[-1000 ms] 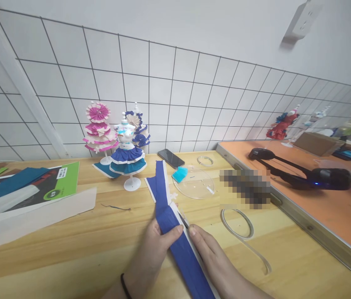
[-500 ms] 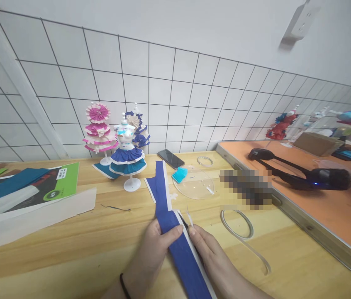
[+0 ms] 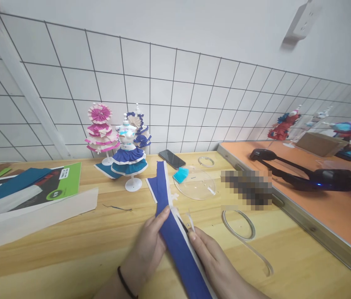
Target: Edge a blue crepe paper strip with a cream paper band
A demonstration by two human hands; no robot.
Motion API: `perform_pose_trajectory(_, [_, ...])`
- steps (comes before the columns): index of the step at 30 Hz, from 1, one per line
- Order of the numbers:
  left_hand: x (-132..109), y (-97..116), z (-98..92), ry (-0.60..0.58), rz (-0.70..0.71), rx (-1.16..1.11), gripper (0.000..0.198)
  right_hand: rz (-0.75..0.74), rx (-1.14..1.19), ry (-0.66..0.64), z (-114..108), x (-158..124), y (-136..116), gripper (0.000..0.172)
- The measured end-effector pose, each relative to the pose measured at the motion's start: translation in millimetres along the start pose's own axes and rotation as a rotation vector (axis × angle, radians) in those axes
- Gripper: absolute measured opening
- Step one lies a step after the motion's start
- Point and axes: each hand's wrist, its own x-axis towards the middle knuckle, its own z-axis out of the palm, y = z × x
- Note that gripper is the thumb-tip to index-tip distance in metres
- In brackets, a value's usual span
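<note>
A long blue paper strip (image 3: 175, 245) with a white edge runs from mid-table towards me. My left hand (image 3: 150, 236) grips its left side, thumb on top near the white edge. Beside the right edge, my right hand (image 3: 213, 257) pinches a slim dark pointed tool (image 3: 183, 224), whose exact kind I cannot make out. A narrow white strip (image 3: 191, 220) curls up at the same fingertips. Beyond the strip's far end lie a small white snowflake-like piece (image 3: 174, 196) and a clear round disc (image 3: 205, 192) with pleated turquoise paper (image 3: 181, 175) on its left edge.
Mini dress forms in a blue ruffled dress (image 3: 128, 155) and a pink dress (image 3: 101, 132) stand behind. A phone (image 3: 171, 159), a tape roll (image 3: 238, 224), a thin hooked tool (image 3: 117, 207) and papers (image 3: 38, 216) lie around. An orange raised board (image 3: 303, 207) borders the right.
My left thumb has slid farther up the blue strip, which now lies flatter where it was folded over. My right hand has shifted slightly down and right with the dark tool.
</note>
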Motion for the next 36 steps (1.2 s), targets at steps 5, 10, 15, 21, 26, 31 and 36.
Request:
perform_pose_trajectory(5, [2,8,-4.5,-0.071,0.058,0.06,0.024,-0.009,-0.032,-0.035,0,-1,4,0.029])
perform_pose_trajectory(10, [3,7,-6.5,-0.057,0.1,0.115,0.025,0.026,-0.049,-0.026,-1,1,5,0.03])
perform_pose_trajectory(15, [3,5,-6.2,-0.05,0.151,0.147,0.03,0.051,-0.027,0.0,-1,1,10,0.037])
perform_pose_trajectory(21, [4,3,-7.3,-0.003,0.178,0.149,0.038,0.11,-0.079,0.076,3,-1,2,0.043])
perform_pose_trajectory(26, [4,5,-5.7,0.012,0.169,0.141,0.036,0.07,-0.041,0.031,1,0,2,0.037])
perform_pose_trajectory(31, [3,5,-5.3,0.003,0.174,0.143,0.03,0.003,0.039,-0.054,-1,3,4,0.032])
perform_pose_trajectory(36, [3,4,-6.3,0.003,0.174,0.153,0.029,-0.008,0.091,-0.077,1,4,1,0.03])
